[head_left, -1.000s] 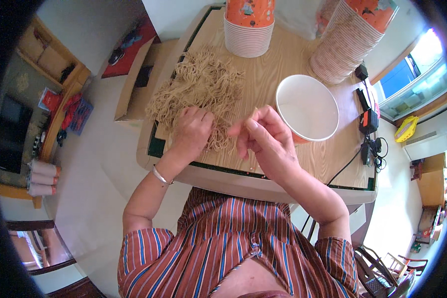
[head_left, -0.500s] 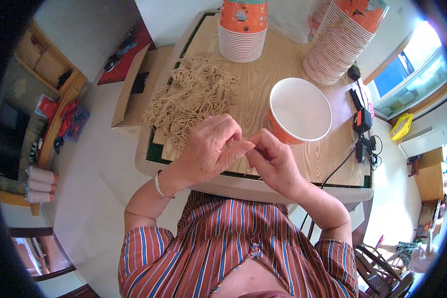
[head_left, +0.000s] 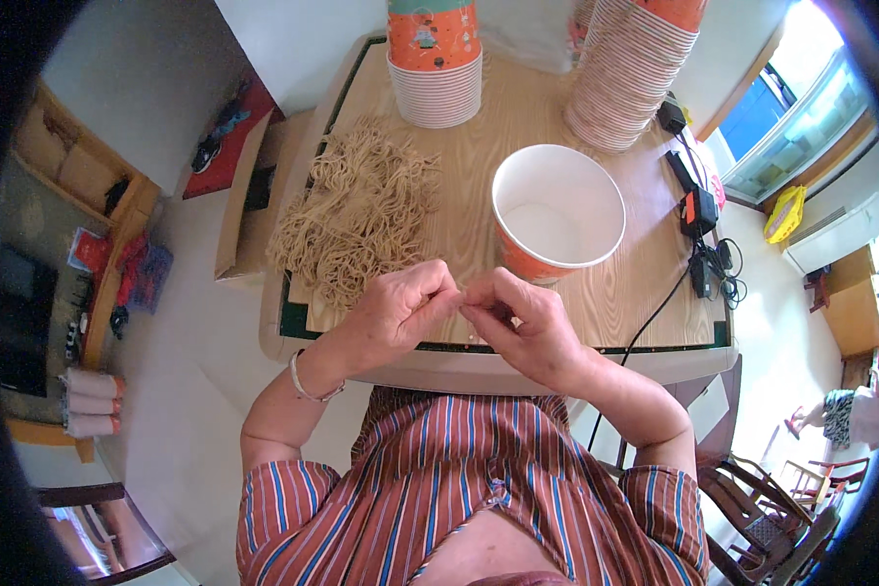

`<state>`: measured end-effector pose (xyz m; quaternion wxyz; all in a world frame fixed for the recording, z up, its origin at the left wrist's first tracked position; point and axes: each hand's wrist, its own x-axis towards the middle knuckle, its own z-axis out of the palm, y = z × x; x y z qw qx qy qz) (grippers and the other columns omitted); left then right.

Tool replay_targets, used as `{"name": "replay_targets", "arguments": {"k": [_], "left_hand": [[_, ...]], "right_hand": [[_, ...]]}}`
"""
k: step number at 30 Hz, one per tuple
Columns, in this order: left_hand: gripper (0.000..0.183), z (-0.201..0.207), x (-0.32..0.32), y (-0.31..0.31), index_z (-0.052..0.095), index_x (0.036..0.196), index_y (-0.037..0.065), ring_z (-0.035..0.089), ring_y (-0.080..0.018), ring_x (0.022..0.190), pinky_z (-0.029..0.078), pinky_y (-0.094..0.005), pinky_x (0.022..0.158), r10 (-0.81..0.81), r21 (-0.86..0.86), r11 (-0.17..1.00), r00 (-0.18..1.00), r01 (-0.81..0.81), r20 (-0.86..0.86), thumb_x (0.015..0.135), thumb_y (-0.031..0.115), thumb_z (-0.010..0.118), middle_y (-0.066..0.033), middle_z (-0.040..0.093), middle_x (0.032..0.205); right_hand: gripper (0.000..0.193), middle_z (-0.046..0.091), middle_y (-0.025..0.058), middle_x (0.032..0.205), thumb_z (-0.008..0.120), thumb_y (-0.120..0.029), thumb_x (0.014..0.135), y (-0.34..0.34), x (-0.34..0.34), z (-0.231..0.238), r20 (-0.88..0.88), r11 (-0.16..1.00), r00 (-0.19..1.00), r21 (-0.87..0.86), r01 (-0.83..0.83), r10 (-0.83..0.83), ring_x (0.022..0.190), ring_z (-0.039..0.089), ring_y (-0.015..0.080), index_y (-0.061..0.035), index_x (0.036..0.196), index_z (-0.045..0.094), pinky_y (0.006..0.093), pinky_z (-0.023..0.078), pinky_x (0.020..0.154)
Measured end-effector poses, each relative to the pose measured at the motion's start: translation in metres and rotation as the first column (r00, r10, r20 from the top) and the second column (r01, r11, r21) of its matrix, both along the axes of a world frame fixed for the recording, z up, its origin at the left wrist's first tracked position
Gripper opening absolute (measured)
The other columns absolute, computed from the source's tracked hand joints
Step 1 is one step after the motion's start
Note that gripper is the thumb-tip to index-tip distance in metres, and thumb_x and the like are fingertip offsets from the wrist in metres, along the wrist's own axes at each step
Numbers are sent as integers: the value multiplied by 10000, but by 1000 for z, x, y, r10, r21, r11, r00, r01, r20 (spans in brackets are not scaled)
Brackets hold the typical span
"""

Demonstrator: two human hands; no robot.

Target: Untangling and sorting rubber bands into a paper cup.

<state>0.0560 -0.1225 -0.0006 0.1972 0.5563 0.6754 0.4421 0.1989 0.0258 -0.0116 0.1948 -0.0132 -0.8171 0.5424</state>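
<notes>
Pile of tan cords (head_left: 361, 210) lies loose on left part of wooden counter (head_left: 518, 117), spreading toward its near-left edge. Left hand (head_left: 396, 313) just in front of pile at near counter edge, fingers curled, thumb and forefinger pinched together; silver bracelet (head_left: 308, 381) on that wrist. Right hand (head_left: 523, 322) touching left hand fingertip to fingertip, also curled in a pinch; whatever is pinched is too small to tell, maybe one thin cord. Both hands hover over near rim of counter. Behind right hand, open white-lined orange paper bowl (head_left: 557, 210) stands upright, empty. Far side: stack of orange bowls (head_left: 435, 59) left of centre, taller tilted stack (head_left: 635, 68) to the right. Black adapters and cable (head_left: 698, 234) at right edge
</notes>
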Motion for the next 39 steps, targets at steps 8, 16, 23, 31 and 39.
{"name": "replay_targets", "arguments": {"k": [8,16,23,31,39], "left_hand": [[251,-26,-11,24,591,905,20,558,-241,655,470,-382,700,-209,197,960,977,197,41,981,257,560,-92,533,724],[203,-47,-49,7,619,849,29,550,-267,630,483,-366,662,-126,-34,992,899,123,-419,892,220,672,-78,539,675],[142,-45,-46,20,622,858,28,589,-296,841,470,-410,782,-79,-9,996,805,91,-588,850,160,672,-118,565,884],[56,-37,-75,-15,607,882,58,550,-298,1011,403,-414,926,116,79,993,792,-85,-600,888,114,606,-105,579,1036],[188,9,-71,-12,643,1032,37,553,-144,734,454,-290,681,186,4,982,966,-188,-182,1008,157,500,-56,554,784]], "right_hand": [[25,593,44,783,605,13,912,2,23,7,-59,998,997,41,-54,56,683,530,60,0,930,593,230,454,586],[43,547,-13,780,627,-4,919,33,57,43,21,979,999,-200,38,-34,634,448,8,-13,912,586,202,367,531],[41,558,-14,804,626,14,911,40,63,60,-31,965,998,-258,44,-53,647,464,10,-10,925,596,191,365,547],[35,433,-49,668,555,-71,939,95,94,99,-276,760,753,-495,422,-598,514,341,27,-59,926,525,197,260,440],[51,407,-39,662,513,-58,974,141,84,136,-541,897,735,-386,214,-409,496,301,34,-30,974,555,197,238,433]]}}
